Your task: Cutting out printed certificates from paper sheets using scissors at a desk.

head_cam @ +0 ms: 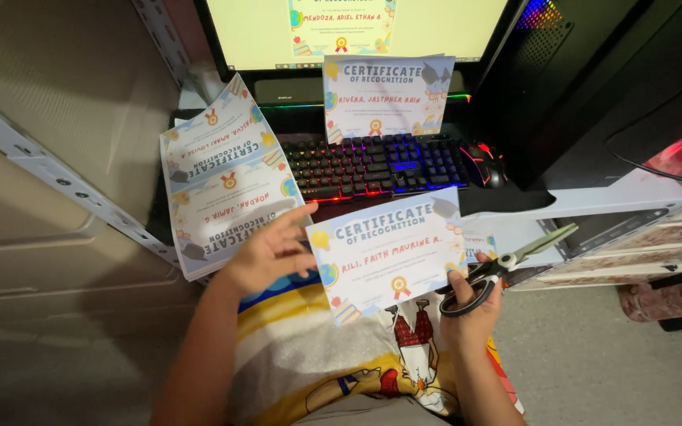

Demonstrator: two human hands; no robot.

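My right hand (471,308) is closed through the handles of grey-and-green scissors (515,259), whose blades point up to the right. Its thumb rests against the right edge of a cut-out certificate sheet (384,252), pale blue with cartoon borders and a medal seal, held tilted above my lap. My left hand (266,254) sits at the sheet's left edge with fingers spread, thumb touching the paper. Whether it grips the sheet I cannot tell.
A stack of similar certificates (222,185) leans at the left. Another certificate (386,95) stands propped against the monitor (254,31). A rainbow-lit keyboard (372,164) and mouse (487,162) lie behind. A black computer tower (593,87) stands right. Perforated metal rail (65,183) runs left.
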